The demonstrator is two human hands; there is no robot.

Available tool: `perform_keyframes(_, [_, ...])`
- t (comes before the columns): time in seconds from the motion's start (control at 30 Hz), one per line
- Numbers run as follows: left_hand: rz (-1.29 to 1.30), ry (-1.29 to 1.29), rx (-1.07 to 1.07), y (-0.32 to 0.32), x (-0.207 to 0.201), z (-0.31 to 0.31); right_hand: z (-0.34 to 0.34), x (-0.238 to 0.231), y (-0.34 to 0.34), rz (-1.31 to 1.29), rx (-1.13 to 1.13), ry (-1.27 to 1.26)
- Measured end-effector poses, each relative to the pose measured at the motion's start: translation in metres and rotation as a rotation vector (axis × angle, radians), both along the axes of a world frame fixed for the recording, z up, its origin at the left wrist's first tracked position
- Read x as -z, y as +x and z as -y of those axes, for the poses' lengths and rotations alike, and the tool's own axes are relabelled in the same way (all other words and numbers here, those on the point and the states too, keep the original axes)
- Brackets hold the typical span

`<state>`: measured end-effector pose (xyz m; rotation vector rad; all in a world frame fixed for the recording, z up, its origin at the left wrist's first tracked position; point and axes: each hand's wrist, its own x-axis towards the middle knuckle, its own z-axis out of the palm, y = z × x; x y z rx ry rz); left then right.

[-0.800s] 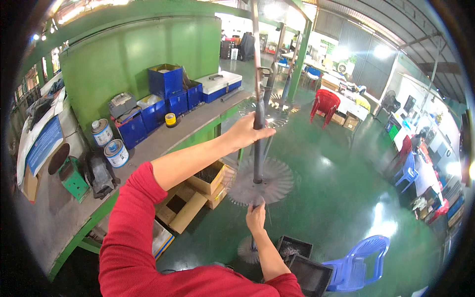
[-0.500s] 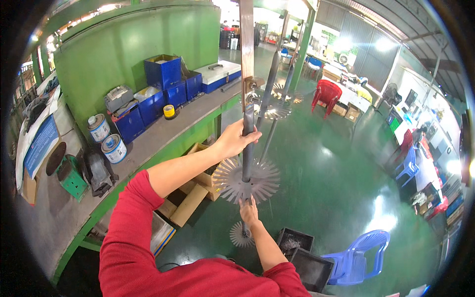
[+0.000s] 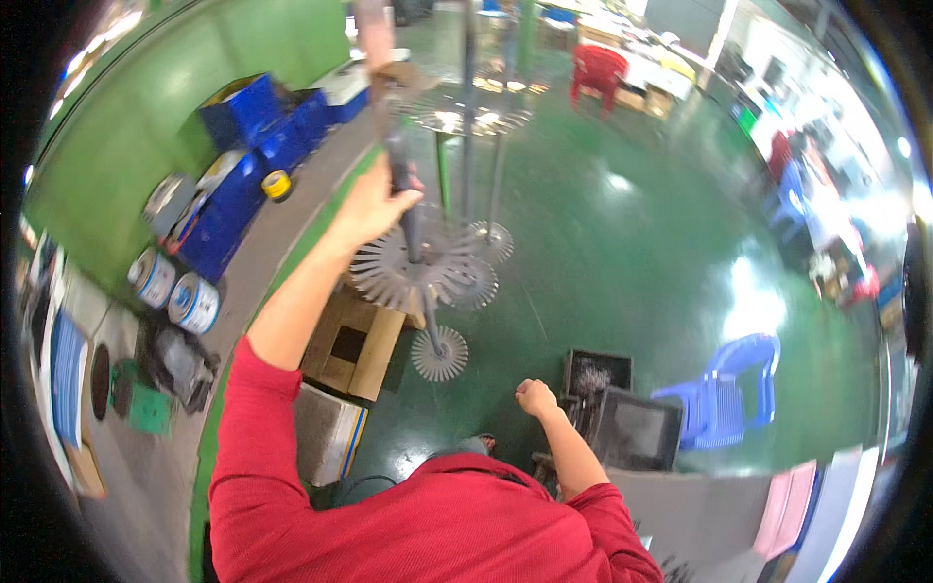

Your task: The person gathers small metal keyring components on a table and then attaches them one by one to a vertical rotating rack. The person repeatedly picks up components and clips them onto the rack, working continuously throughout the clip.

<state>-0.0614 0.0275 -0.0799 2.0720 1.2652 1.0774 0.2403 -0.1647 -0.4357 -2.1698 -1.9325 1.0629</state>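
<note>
My left hand (image 3: 369,206) is wrapped round a dark grey tube (image 3: 412,238) at its upper part. The tube stands upright over a grey slotted metal disc (image 3: 374,270), with fan-like blades all round. Below the disc a thin pole runs down to a smaller slotted disc (image 3: 439,365) near the floor. My right hand (image 3: 535,397) is closed, apart from the tube and the disc. It is nearest to a black tray (image 3: 598,360) with small bits in it. Its curled fingers hide whatever they may hold.
Similar slotted discs (image 3: 466,115) and poles stand beyond. A bench (image 3: 258,238) at left bears blue bins (image 3: 228,228), cans (image 3: 194,303) and yellow tape (image 3: 277,185). Cardboard boxes (image 3: 364,355) lie beneath. A second black tray (image 3: 637,428) and a blue chair (image 3: 724,394) stand at right.
My right hand has left the underside of the disc and moved right, toward the black trays. My left hand stays on the tube. The view has tilted down and turned.
</note>
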Motion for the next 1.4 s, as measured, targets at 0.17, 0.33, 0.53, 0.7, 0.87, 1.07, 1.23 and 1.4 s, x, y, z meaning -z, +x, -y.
perform_keyframes(0.17, [-0.428,0.317,-0.253,-0.036,0.020,-0.037,0.064,0.015,0.010,-0.016,0.151,0.061])
perform_keyframes(0.33, [0.113,1.213,-0.478,-0.049,-0.011,0.034,0.148,0.005,0.018,-0.012,0.468,-0.072])
perform_keyframes(0.53, [0.395,0.743,0.079,0.136,0.027,0.124,0.301,0.024,0.017,-0.021,0.897,-0.231])
perform_keyframes(0.7, [0.493,0.363,0.510,0.263,0.041,0.265,0.441,0.000,-0.031,-0.094,1.187,-0.213])
perform_keyframes(0.87, [0.073,0.260,0.964,0.382,0.176,0.389,0.565,0.006,-0.080,-0.179,1.492,-0.221])
perform_keyframes(1.07, [-0.458,-0.509,1.362,0.485,0.431,0.480,0.677,0.027,-0.160,-0.153,2.018,-0.197])
perform_keyframes(1.23, [-0.889,-0.637,1.265,0.506,0.465,0.552,0.682,0.032,-0.203,-0.221,2.287,-0.251])
perform_keyframes(1.4, [-1.058,-0.548,1.181,0.539,0.509,0.565,0.656,0.041,-0.182,-0.319,2.406,-0.234])
